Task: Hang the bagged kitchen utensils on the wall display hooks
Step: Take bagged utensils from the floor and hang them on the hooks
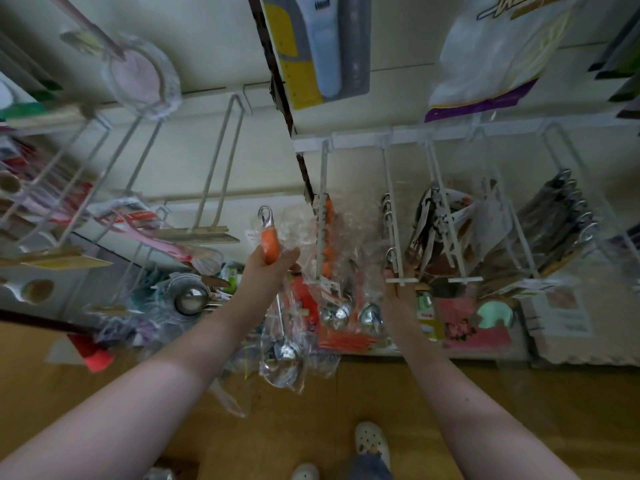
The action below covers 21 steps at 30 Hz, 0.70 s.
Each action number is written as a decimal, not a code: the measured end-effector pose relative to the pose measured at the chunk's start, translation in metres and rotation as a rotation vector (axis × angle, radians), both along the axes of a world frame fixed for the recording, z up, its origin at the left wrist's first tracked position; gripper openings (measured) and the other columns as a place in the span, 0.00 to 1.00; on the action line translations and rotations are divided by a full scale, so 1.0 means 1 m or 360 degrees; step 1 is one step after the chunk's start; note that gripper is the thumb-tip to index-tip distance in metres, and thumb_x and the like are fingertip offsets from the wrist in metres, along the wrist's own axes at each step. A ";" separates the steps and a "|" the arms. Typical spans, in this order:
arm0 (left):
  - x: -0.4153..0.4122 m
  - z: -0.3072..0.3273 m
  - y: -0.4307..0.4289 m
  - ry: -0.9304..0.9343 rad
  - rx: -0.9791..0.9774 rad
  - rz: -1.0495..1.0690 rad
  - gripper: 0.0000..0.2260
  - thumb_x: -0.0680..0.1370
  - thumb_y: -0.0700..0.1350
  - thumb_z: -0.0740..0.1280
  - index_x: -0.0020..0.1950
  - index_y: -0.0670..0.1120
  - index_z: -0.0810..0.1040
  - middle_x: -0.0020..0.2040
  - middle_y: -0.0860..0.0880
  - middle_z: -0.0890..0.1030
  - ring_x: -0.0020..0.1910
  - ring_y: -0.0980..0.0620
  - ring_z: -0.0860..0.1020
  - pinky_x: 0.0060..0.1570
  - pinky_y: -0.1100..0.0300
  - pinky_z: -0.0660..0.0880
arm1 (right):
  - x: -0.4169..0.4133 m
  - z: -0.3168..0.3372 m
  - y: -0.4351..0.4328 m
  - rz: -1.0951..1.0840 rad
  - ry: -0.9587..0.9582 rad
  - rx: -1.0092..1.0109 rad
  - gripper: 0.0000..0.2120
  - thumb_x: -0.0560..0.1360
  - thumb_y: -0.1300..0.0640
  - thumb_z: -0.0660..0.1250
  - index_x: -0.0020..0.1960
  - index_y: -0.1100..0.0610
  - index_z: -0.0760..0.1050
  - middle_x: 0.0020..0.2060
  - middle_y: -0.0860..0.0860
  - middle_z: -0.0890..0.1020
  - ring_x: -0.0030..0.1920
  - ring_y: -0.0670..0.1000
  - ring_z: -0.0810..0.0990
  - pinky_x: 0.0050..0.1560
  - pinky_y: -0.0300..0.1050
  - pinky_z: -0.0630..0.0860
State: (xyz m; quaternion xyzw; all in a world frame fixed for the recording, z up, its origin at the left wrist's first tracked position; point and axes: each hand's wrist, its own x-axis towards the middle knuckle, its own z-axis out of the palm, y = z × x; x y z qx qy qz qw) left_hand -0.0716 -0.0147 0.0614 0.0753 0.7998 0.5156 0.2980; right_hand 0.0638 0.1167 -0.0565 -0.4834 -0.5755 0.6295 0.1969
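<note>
Ladle: orange handle with a metal loop at the top, steel bowl hanging low; held upright in front of the wall, just left of a hook, not on any hook.
Bag: clear plastic, wrapped round the ladle, loose and crinkled below the bowl.
Left hand: fingers curled round the lower part of the orange handle through the bag, arm stretched up and forward.
Right hand: raised under the tip of the next hook to the right, fingers up against its cross-bar; whether they grip anything I cannot tell.
Loops: metal handle ends strung on that hook, one more close to the fingers.
Hung ladles: bagged, orange-handled, steel bowls side by side, hanging on the hook just right of the held ladle.
Bare hook: long white wire arm, left of the held ladle, a price strip at its tip.
Dark utensils: a row with metal loops on a hook at far right.
Strainer: bagged, pink, upper left on the wall.
Floor: wood-toned, with a white shoe at the bottom edge.
</note>
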 end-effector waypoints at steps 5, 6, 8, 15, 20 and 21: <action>0.001 0.001 -0.003 0.0006 -0.0003 -0.0034 0.16 0.77 0.47 0.68 0.55 0.34 0.74 0.44 0.42 0.82 0.48 0.43 0.80 0.51 0.47 0.76 | -0.010 0.016 0.000 -0.0281 0.0244 0.0159 0.14 0.79 0.66 0.60 0.53 0.47 0.71 0.44 0.49 0.75 0.39 0.43 0.76 0.39 0.39 0.75; 0.001 0.001 -0.003 0.0006 -0.0006 -0.0049 0.15 0.77 0.46 0.68 0.55 0.35 0.75 0.45 0.42 0.82 0.49 0.44 0.80 0.53 0.46 0.75 | -0.012 0.022 0.006 -0.0347 0.0232 0.0096 0.12 0.78 0.68 0.60 0.52 0.51 0.72 0.42 0.48 0.75 0.36 0.39 0.77 0.38 0.35 0.75; 0.003 0.000 -0.003 0.0001 -0.0001 -0.0056 0.15 0.78 0.46 0.67 0.56 0.34 0.75 0.46 0.42 0.82 0.49 0.45 0.80 0.54 0.47 0.74 | -0.014 0.031 0.013 -0.0274 0.0252 0.0119 0.12 0.77 0.71 0.60 0.54 0.56 0.71 0.41 0.44 0.74 0.34 0.32 0.75 0.37 0.29 0.72; 0.004 -0.006 -0.001 -0.0006 -0.0014 -0.0028 0.18 0.77 0.47 0.68 0.57 0.33 0.74 0.49 0.38 0.81 0.50 0.43 0.80 0.54 0.47 0.75 | -0.027 0.017 0.025 -0.0139 -0.0055 0.0396 0.08 0.78 0.67 0.60 0.44 0.57 0.69 0.32 0.47 0.72 0.31 0.44 0.73 0.37 0.37 0.72; 0.004 -0.007 0.005 -0.0015 0.0002 -0.0005 0.16 0.77 0.47 0.68 0.58 0.36 0.75 0.50 0.45 0.81 0.46 0.57 0.80 0.45 0.61 0.74 | -0.034 0.007 0.038 -0.0186 -0.0083 0.0330 0.14 0.82 0.61 0.54 0.39 0.53 0.69 0.28 0.44 0.75 0.33 0.45 0.75 0.35 0.31 0.72; 0.006 -0.006 0.006 -0.0021 0.0018 0.0002 0.16 0.77 0.46 0.68 0.59 0.36 0.75 0.50 0.47 0.80 0.44 0.59 0.79 0.43 0.63 0.72 | -0.034 0.004 0.038 -0.0196 -0.0012 0.0178 0.11 0.81 0.60 0.56 0.42 0.52 0.70 0.33 0.44 0.75 0.37 0.47 0.74 0.39 0.32 0.72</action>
